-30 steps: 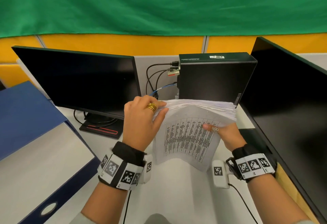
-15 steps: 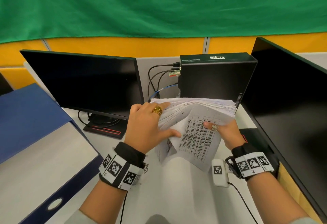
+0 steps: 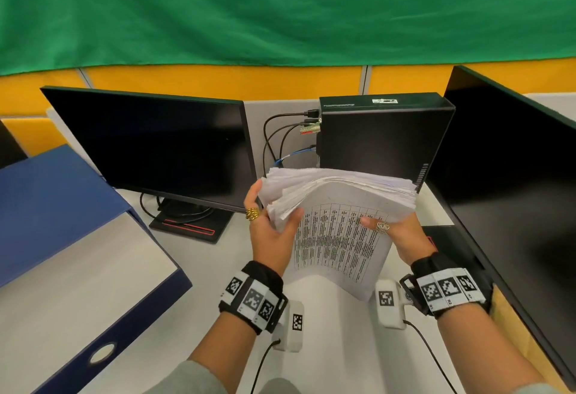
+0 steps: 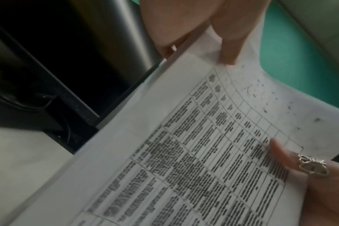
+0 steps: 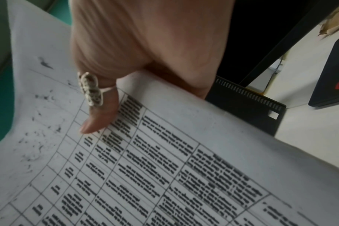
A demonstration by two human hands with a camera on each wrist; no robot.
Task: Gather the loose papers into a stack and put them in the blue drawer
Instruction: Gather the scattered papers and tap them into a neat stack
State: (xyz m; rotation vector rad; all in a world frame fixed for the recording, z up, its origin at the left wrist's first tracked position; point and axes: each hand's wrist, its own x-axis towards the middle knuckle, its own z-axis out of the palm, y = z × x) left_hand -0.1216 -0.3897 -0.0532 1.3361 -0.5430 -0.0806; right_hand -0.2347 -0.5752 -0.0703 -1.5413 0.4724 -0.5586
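A thick stack of white papers (image 3: 339,194) stands on edge over the desk, its front sheet a printed table (image 3: 336,247). My left hand (image 3: 269,216) grips the stack's left edge, thumb on the front and fingers behind. On the right edge my right hand (image 3: 392,233) holds it, the ringed thumb pressing the printed sheet. The left wrist view shows the left hand (image 4: 194,30) on the stack's edge (image 4: 203,152). In the right wrist view the right hand (image 5: 145,53) pinches the papers (image 5: 164,168). The blue drawer (image 3: 56,203) lies at the left with a white inside.
A dark monitor (image 3: 156,150) on its stand (image 3: 190,225) is behind the left hand. A black computer box (image 3: 380,138) with cables (image 3: 280,138) stands just behind the stack. Another black monitor (image 3: 514,175) lines the right side. White desk (image 3: 321,347) lies under my wrists.
My left hand has moved off the front of the stack to its left edge. The buckled front sheet now hangs flat. The right hand has kept its hold.
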